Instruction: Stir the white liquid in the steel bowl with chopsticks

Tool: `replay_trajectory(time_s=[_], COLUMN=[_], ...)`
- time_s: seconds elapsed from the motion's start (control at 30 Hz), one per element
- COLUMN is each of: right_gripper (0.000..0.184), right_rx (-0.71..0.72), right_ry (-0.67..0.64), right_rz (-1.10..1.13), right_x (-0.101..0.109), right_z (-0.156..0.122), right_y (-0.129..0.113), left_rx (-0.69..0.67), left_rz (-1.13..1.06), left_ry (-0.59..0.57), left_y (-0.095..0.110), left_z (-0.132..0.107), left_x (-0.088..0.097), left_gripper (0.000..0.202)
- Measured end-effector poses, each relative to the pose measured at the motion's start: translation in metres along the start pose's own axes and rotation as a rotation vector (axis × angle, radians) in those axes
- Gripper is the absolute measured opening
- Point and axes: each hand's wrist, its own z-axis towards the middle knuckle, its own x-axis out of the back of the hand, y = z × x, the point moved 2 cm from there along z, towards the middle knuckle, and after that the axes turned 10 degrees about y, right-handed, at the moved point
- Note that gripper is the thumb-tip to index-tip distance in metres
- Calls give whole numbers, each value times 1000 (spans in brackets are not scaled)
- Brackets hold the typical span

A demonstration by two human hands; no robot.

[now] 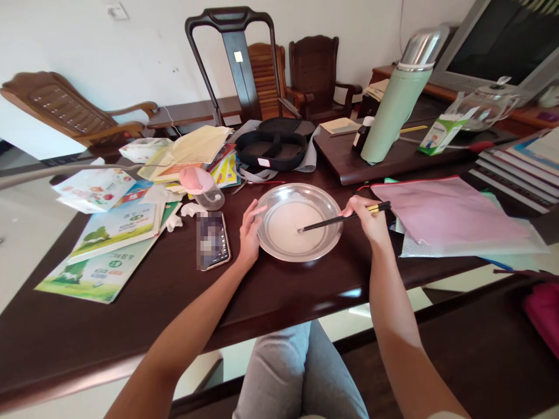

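Note:
A shiny metal plate [321, 201] with a white liquid or batter in it sits on the dark wooden table [279, 291]. My left hand [250, 234] rests against the plate's left rim, thumb and fingers touching the edge. My right hand [369, 220] is closed around a pair of black chopsticks [340, 219] with yellow bands. Their tips dip into the white contents near the plate's middle.
A phone [212, 240] lies just left of my left hand. Booklets [109, 244] and papers cover the left side. A pink folder [445, 212], stacked books [519, 166], a green thermos [395, 110] and a black bag [273, 148] stand behind and right. Wooden chairs line the wall.

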Motion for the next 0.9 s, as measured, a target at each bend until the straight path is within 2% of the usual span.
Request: replay_trajectory(time_s=[0.1,0.17,0.33,0.4,0.5,0.57,0.6,0.67,0.8,0.83,0.9], right_gripper=[65,62,69,72,68,64,63,63,70,72,72], right_rx=[30,75,42,-2,-11,40,65,100,60,38,3], right_ry=[-184,-199,69,79,-84,-194,-208,-157,70,85,25], right_rz=[-7,-52,-71,-12,4,-18,-39,-80,-66,-36,8], right_x=[-11,-16,0,5,-2,-11,-14,-15,0,3,3], right_z=[-3,-3,2,2,-2,-4,-4,-2,2,1,0], right_y=[-4,-4,2,0,-5,-7,-7,-4,1,0,-1], left_rx=[-5,-6,0,0,-5,-9,-11,-14,-10,-9,-10], left_rz=[11,13,6,4,13,15,14,17,18,17,18], left_ry=[-5,1,8,10,7,2,-1,-6,-6,-6,-6], left_y=[0,1,1,1,1,2,2,2,1,0,0], left_z=[0,0,0,0,0,0,0,0,0,1,1], left_x=[0,0,-1,-1,-1,-1,-1,-1,0,0,0], left_gripper=[54,52,53,55,56,55,55,53,51,51,52])
